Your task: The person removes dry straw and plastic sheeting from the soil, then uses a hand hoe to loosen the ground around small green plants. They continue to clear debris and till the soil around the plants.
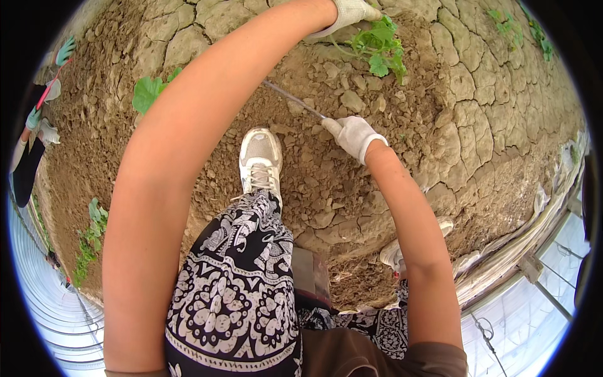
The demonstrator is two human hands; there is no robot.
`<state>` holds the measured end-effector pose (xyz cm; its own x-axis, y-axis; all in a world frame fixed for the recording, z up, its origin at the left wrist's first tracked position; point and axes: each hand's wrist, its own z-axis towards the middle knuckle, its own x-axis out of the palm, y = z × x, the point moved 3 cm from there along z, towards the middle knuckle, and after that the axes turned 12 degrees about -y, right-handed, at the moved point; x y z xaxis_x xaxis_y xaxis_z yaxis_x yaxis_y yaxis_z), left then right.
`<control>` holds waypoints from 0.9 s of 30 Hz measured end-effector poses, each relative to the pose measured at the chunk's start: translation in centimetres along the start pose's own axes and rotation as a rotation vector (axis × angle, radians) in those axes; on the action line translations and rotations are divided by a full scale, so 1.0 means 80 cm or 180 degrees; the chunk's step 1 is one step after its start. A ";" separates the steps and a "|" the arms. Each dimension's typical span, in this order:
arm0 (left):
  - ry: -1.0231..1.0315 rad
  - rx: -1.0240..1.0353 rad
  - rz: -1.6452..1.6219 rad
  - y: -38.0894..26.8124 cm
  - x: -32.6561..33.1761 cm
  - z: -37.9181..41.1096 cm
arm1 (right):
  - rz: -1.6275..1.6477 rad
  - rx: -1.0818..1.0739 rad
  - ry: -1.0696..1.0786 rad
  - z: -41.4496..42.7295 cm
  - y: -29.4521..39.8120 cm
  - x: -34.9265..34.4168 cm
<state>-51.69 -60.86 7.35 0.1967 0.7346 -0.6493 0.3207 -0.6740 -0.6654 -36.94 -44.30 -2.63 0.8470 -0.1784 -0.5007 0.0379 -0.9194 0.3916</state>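
My left hand (351, 14), in a white knit glove, reaches across to the top of the view. Its fingertips are at the edge of a leafy green vine plant (379, 42); whether they grip a stem cannot be told. In a matching glove, my right hand (355, 136) is closed on a thin metal rod (297, 100), lower down over loose soil. The rod slants up and left from the hand, and its far end is hidden behind my left forearm. Broken clods of dry soil (351, 101) lie between the plant and my right hand.
My shoe (260, 160) stands on the loose soil. Another leafy plant (147, 93) shows beside my left forearm. At far left, a person with teal gloves (65, 51) holds a red-handled tool (49, 87). Cracked hard ground (476, 94) spans the right; plastic sheeting (518, 245) edges the lower right.
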 end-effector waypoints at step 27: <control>-0.0069 -0.0005 -0.0318 0.039 -0.002 -0.013 | 0.0809 0.0561 -0.0785 -0.040 -0.116 -0.004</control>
<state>-49.78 -63.00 5.75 0.1437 0.7963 -0.5876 0.3392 -0.5974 -0.7267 -35.84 -34.58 -3.64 0.6640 -0.4672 -0.5838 -0.2663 -0.8773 0.3992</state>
